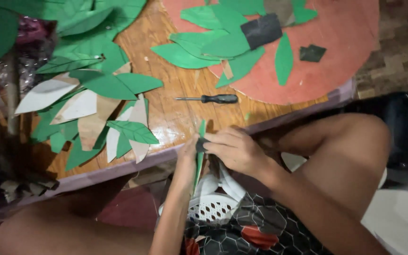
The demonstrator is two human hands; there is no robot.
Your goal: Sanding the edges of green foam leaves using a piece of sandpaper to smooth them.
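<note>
Hands are meeting at the table edge, just below centre of the head view. Right hand [234, 151] is coming in from the lower right, forearm running diagonally across the raised knee, wrist bent, fingers curling inward and pinching the narrow green leaf strip [200, 156] near its upper part. Left hand [188, 158] is rising from below, forearm near vertical, palm turned away from the camera, fingers closing around the same strip from the other side. Both hands are gripping it tight; a small dark patch is showing between the fingertips, too small to identify.

Strip is standing roughly upright, its tip poking just above the fingers against the wooden table [175, 94], its lower end dropping down between the forearms toward a white perforated basket [213, 208] sitting in the lap.

Black-handled screwdriver [211, 99] is lying flat on the table, just beyond the hands, not touching them. Pile of green and tan paper leaves [100, 104] is spreading over the left side of the table, well apart from the hands. Red round cutout [336, 52] is lying at the far right, carrying more green leaves and a black paper roll [261, 30]; a small dark scrap [312, 53] is resting on it too.
</note>
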